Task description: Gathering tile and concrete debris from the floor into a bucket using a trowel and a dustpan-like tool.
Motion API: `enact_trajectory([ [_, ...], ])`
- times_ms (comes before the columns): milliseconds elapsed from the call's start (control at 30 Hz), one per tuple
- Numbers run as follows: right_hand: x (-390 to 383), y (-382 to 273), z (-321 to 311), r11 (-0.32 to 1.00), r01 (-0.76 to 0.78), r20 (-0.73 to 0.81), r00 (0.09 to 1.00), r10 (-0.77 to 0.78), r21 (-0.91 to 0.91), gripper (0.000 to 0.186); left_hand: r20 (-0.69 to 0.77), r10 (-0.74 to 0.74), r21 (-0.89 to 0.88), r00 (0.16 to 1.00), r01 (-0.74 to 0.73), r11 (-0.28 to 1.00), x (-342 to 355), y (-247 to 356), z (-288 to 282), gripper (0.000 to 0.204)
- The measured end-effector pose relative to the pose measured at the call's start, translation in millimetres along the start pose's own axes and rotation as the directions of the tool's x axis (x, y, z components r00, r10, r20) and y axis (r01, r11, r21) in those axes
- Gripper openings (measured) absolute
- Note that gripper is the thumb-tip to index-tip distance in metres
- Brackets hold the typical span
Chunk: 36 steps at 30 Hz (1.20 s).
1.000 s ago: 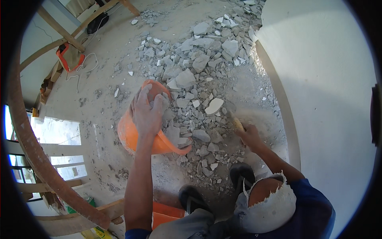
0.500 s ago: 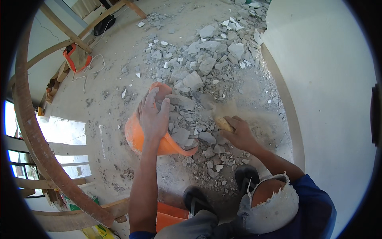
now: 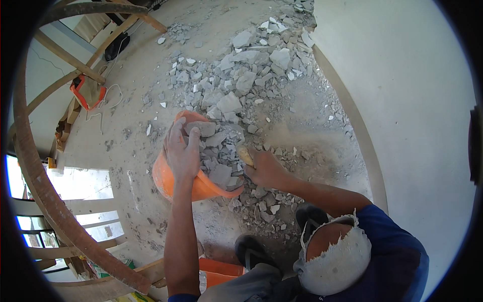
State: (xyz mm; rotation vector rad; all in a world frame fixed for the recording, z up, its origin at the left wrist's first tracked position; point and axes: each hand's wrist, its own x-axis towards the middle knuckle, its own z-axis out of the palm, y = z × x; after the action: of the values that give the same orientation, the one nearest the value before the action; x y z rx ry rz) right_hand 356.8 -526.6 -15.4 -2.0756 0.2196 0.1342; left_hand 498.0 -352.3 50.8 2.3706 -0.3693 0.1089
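An orange bucket lies tipped on the floor, its mouth facing right, with grey rubble filling the opening. My left hand grips its upper rim, fingers outside and thumb over the edge near the broken chunks. Close to the mouth, my right hand is closed round the short wooden handle of a hand tool. The tool's working end is hidden by rubble and dust, so its kind cannot be made out.
A rubble heap spreads beyond the bucket, along the white wall at right. Wooden framing curves across the left. Another orange container stands by my feet. Dust hangs right of the bucket.
My right hand has swept the tool leftward to the bucket's mouth, pushing rubble into it. My left hand keeps its hold on the rim. The whole view has shifted slightly.
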Motion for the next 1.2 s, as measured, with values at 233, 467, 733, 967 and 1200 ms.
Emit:
enact_trajectory([
  [233, 3, -44, 18, 0.963, 0.267, 0.341, 0.909, -0.241, -0.032, 0.051, 0.05, -0.032, -0.232, 0.998, 0.043, 0.972, 9, -17, -5, 0.051],
  [467, -105, 95, -58, 0.988, -0.155, -0.15, 0.977, 0.155, 0.008, 0.055, 0.022, -0.002, -0.077, 1.0, 0.004, 0.997, -7, -3, -7, 0.05],
  [733, -107, 57, 9, 0.649, -0.567, 0.215, 0.812, 0.542, 0.507, 0.035, 0.018, 0.012, 0.028, 1.0, -0.012, 1.0, -8, -6, 0, 0.055],
  [967, -15, 3, 7, 0.977, 0.088, 0.121, 0.986, -0.114, 0.195, 0.051, 0.015, -0.004, -0.019, 1.0, 0.004, 1.0, -15, -5, -6, 0.053],
  [1200, -19, 34, -51, 0.926, -0.263, -0.015, 0.961, 0.277, 0.27, 0.043, -0.004, 0.024, 0.053, 1.0, -0.024, 0.998, -19, -3, -10, 0.051],
])
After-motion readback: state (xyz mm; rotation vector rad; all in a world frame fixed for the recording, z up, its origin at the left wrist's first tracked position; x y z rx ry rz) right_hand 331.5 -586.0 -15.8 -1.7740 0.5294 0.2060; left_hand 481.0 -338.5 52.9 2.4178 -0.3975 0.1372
